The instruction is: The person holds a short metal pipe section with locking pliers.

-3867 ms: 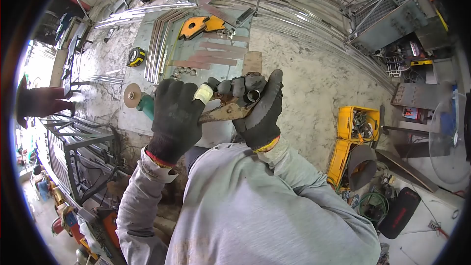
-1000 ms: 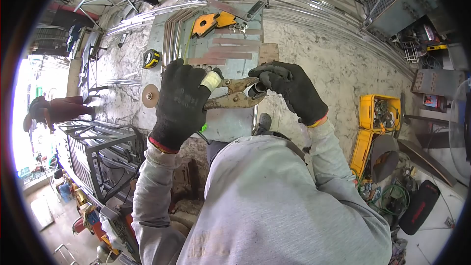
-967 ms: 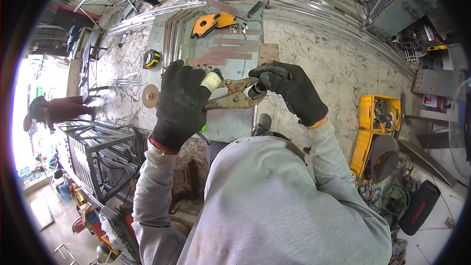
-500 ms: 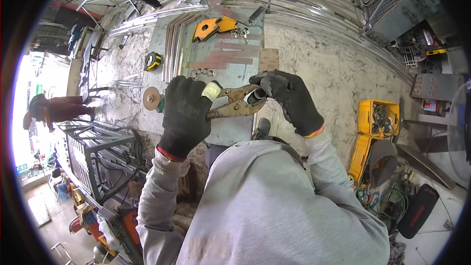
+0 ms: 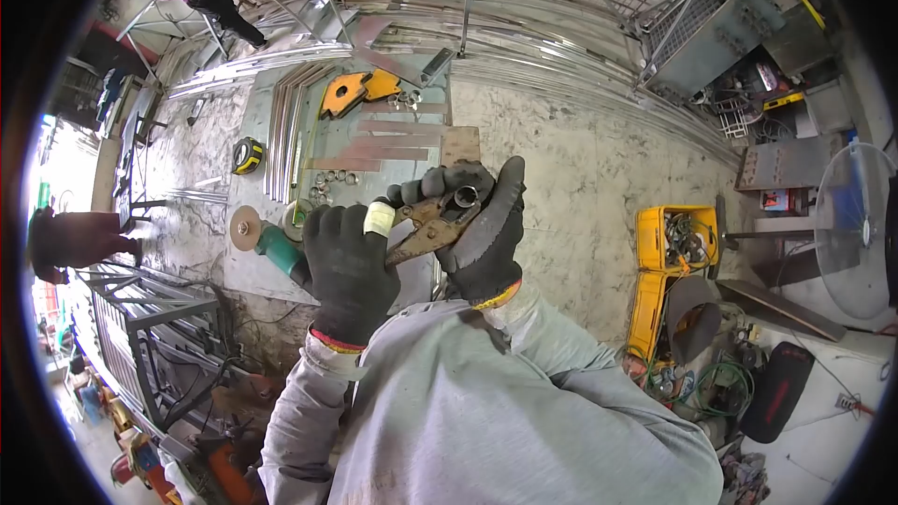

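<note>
My left hand [image 5: 351,262], in a black glove with pale tape around one finger, is closed on the handles of rusty locking pliers [image 5: 428,230]. A short metal ring [image 5: 465,196] sits at the jaws of the pliers. My right hand [image 5: 491,238], gloved too, cups the jaw end from the right, its fingers curled behind the ring and its thumb pointing up. Those fingertips are partly hidden by the pliers. Below my left hand lies a green angle grinder [image 5: 277,248] with a round disc [image 5: 245,228].
A metal plate [image 5: 382,189] on the floor bears flat strips [image 5: 398,141], several small rings [image 5: 323,189] and orange magnetic squares [image 5: 344,93]. A tape measure [image 5: 247,156] lies to the left. Yellow crates [image 5: 647,304] stand at right. Two other people are farther off on the left.
My right hand has moved left and down and turned, from beside the ring to cupping the jaws. The pliers have tilted. The view has shifted, showing more of the grinder.
</note>
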The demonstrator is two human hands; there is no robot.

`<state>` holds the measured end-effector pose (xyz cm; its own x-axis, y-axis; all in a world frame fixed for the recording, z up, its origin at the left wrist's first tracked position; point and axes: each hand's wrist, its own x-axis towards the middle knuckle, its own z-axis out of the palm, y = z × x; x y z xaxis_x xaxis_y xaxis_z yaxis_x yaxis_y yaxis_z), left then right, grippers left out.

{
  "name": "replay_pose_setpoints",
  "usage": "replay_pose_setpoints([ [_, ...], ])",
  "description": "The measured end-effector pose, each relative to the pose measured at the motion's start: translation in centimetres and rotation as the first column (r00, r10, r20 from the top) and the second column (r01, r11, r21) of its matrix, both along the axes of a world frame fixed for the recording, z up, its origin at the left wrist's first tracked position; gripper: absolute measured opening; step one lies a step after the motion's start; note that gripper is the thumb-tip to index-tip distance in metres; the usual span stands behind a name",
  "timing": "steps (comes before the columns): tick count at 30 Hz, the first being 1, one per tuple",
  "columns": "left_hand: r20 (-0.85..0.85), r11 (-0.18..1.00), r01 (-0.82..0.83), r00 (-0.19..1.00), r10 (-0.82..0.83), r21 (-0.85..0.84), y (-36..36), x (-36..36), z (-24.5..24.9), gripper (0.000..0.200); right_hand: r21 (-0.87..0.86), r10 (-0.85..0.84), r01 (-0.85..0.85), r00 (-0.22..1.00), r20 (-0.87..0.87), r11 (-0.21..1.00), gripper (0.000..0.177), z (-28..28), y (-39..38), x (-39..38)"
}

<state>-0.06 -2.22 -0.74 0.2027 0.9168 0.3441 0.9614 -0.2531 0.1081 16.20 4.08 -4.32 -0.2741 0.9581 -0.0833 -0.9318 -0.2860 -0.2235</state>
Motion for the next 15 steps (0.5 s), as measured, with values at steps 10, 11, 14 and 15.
replay_pose_setpoints([
  [10,0.018,0.997,0.033,0.999,-0.034,0.076,0.4,1.2,-0.2,0.035,-0.054,0.031,-0.028,0.998,0.051,0.998,0.071,1.1,0.4,0.9],
  [11,0.018,0.997,0.032,0.999,-0.033,0.075,0.4,1.3,-0.2,0.035,-0.062,0.033,-0.030,0.998,0.049,0.998,0.069,1.2,0.5,1.0],
  [14,0.016,0.999,0.021,1.000,-0.021,0.033,0.5,1.5,0.1,0.034,-0.055,0.032,-0.029,0.998,0.055,0.998,0.063,1.1,0.8,1.3],
  [15,0.010,1.000,0.024,1.000,-0.024,0.013,0.6,1.5,0.1,0.034,-0.039,0.028,-0.026,0.998,0.063,0.999,0.061,1.1,0.9,1.3],
])
